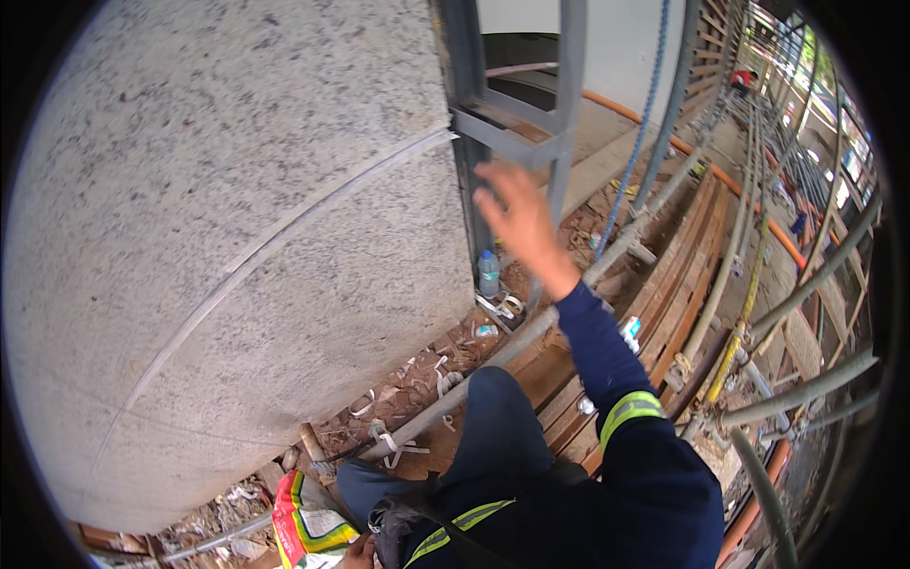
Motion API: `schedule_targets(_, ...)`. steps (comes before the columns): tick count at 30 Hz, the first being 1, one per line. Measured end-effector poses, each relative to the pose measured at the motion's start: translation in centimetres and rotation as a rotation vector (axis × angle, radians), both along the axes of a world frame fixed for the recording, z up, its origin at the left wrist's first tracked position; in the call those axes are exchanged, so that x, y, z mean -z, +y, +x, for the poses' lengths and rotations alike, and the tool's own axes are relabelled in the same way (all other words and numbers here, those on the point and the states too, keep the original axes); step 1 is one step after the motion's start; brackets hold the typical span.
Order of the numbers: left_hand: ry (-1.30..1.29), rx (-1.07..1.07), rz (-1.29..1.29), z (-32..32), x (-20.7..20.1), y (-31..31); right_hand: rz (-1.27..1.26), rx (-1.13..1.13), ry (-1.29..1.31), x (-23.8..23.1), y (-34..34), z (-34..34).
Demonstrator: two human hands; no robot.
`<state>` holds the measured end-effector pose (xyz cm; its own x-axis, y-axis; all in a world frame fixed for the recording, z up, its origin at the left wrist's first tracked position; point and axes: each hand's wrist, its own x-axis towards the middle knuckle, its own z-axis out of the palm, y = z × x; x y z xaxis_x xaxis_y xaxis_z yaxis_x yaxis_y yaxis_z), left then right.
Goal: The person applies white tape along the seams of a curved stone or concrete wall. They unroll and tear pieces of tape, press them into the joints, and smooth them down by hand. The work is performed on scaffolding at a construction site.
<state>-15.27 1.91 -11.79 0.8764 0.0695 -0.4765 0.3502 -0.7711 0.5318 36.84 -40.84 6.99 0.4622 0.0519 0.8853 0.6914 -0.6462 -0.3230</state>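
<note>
Clear plastic bottle with blue cap (488,275), upright near centre. Broken reddish rubble (409,383) below it, lower centre, pale scraps mixed in. Blue rope (657,66) hanging, upper centre-right, in front of white wall (611,57). Wooden slats (706,57) at upper right; person in red (744,79) beyond, far off — too small for detail. Long brown planks (678,275) side by side, right of centre. Grey scaffold pipe (806,391) at right edge, others crossing nearby. Yellow pipe (726,368) there too — plus orange pipe (785,243), upper right.
</note>
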Motion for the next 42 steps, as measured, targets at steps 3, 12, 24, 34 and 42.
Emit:
schedule_targets(3, 0.059, -0.211, -0.065, 0.1, -1.2, -2.6, -0.106, 0.16, -0.056, -5.9, -2.4, 7.9)
schedule_targets(12, 0.164, -1.074, -0.878, 2.0, -0.3, -5.7, -0.51, 0.152, 0.56, -5.3, -5.4, 18.6)
schedule_targets(24, 0.133, -1.014, -1.428, 5.5, 7.7, -3.0, 0.067, 0.006, 0.334, 1.6, 3.6, 12.2)
schedule_targets(34, 0.156, -0.984, -1.61, 5.6, 9.3, -1.3, 0.419, 0.216, 0.41, 5.8, 9.4, 16.7)
schedule_targets(42, 0.246, -1.001, -1.64, 5.8, 10.0, -1.1, 0.424, 0.165, 0.542, 5.1, 6.3, 20.4)
